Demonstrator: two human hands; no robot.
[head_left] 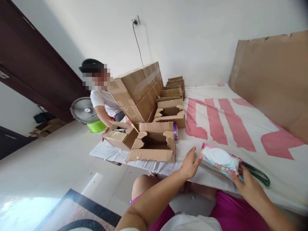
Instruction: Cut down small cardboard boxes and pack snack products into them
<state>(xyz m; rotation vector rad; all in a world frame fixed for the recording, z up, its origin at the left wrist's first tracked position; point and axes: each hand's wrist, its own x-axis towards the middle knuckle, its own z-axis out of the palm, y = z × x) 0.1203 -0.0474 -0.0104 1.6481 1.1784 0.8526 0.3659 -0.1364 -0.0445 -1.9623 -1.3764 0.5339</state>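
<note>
A pack of wet wipes (218, 157) with a white lid and pink and light-blue printing lies on the cloth-covered table in front of me. My right hand (249, 186) grips its right end, thumb on the near side. At the other end is my left hand (190, 165), its fingers apart and the tips close to the pack; whether they touch it I cannot tell. Just beyond my right hand lies a green-handled tool (258, 175), partly hidden by the pack and my fingers. An open cardboard box (151, 154) stands left of my left hand.
More open boxes (172, 120) line up toward the wall beside large taped cartons (144, 86). A purple pack (175, 131) shows behind the nearest box. On the left, a person (103, 102) holds another box (119, 136). A cardboard sheet (271, 77) stands at right.
</note>
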